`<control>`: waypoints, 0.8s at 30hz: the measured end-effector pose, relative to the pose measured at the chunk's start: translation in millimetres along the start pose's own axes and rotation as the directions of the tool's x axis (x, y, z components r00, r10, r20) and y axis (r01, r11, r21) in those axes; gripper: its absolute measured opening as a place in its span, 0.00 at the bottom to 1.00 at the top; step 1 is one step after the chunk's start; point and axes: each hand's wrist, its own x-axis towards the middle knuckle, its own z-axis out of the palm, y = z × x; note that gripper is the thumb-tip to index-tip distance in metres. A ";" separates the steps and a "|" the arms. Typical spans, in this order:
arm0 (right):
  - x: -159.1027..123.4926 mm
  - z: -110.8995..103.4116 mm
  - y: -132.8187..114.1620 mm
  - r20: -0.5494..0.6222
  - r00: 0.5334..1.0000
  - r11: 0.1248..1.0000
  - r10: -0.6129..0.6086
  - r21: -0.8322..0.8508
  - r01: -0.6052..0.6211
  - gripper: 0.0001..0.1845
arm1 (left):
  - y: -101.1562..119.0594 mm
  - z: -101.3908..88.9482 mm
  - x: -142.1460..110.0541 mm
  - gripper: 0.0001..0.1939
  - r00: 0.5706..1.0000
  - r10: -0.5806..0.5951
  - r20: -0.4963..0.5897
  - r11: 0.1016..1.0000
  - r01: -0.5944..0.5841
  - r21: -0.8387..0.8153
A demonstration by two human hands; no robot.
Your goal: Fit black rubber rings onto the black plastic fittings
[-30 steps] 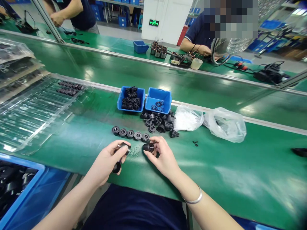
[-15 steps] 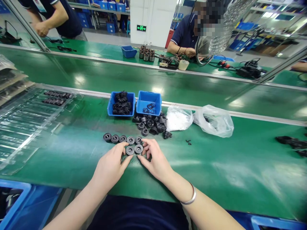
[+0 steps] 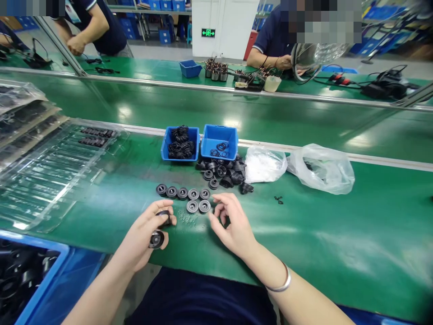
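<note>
My left hand [image 3: 144, 232] is closed around two round black plastic parts, one part [image 3: 164, 218] at the fingertips and another part [image 3: 156, 239] lower against the palm. To its right, several similar round parts [image 3: 182, 193] stand in a row on the green table, with two more parts [image 3: 198, 206] in front of the row's right end. Just right of these is my right hand [image 3: 233, 221], fingers curved and apart, holding nothing. Whether its fingertips touch the nearest parts I cannot tell.
Behind the row lies a pile of black parts [image 3: 233, 171]. Two blue bins stand behind it: one bin [image 3: 163, 152] with black rings, one bin [image 3: 221, 133] with fewer. White bags [image 3: 265, 164] lie right, clear trays [image 3: 50, 176] left. A blue crate [image 3: 64, 253] sits lower left.
My left hand has drawn back left from the two front parts, and two parts now show in it. My right hand stays beside the front pair. The view has shifted left.
</note>
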 end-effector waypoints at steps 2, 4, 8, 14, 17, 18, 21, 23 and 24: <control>-0.1 -0.1 -0.4 -0.004 1.000 1.000 0.004 0.007 -0.004 0.22 | 5.8 -3.7 -5.1 0.18 0.999 -0.041 0.009 0.994 0.042 -0.104; -0.2 -0.3 -0.7 0.002 1.000 1.000 0.009 0.010 -0.009 0.21 | 8.7 -5.4 -6.4 0.18 0.998 -0.064 0.019 0.989 0.066 -0.130; -0.1 -1.2 -0.8 0.008 1.000 1.000 0.005 0.002 -0.005 0.19 | 6.4 -4.8 -0.2 0.22 0.998 -0.058 0.006 0.995 0.059 -0.074; 0.3 -2.3 0.7 0.015 1.000 1.000 -0.009 -0.015 0.009 0.19 | -4.0 -8.6 14.2 0.24 0.985 0.160 -0.064 0.903 -0.120 0.413; 1.1 -3.3 0.4 0.023 0.999 0.999 -0.026 -0.023 0.026 0.19 | -11.3 -10.5 20.5 0.19 0.904 0.428 0.006 0.588 -0.283 0.758; 1.4 -3.6 0.0 0.026 0.999 0.999 -0.028 -0.025 0.028 0.18 | -13.6 -10.0 22.0 0.18 0.870 0.490 0.050 0.479 -0.317 0.819; 2.1 -4.7 -1.1 0.035 0.999 0.999 -0.030 -0.032 0.031 0.17 | -18.5 -4.9 24.0 0.16 0.796 0.586 0.153 0.248 -0.356 0.901; 2.3 -5.3 -1.8 0.044 0.999 0.999 -0.032 -0.032 0.034 0.16 | -19.1 -0.6 24.0 0.15 0.765 0.617 0.187 0.151 -0.348 0.925; 2.3 -5.7 -2.1 0.049 0.998 0.999 -0.030 -0.032 0.032 0.16 | -18.8 1.1 23.9 0.15 0.759 0.621 0.198 0.118 -0.339 0.933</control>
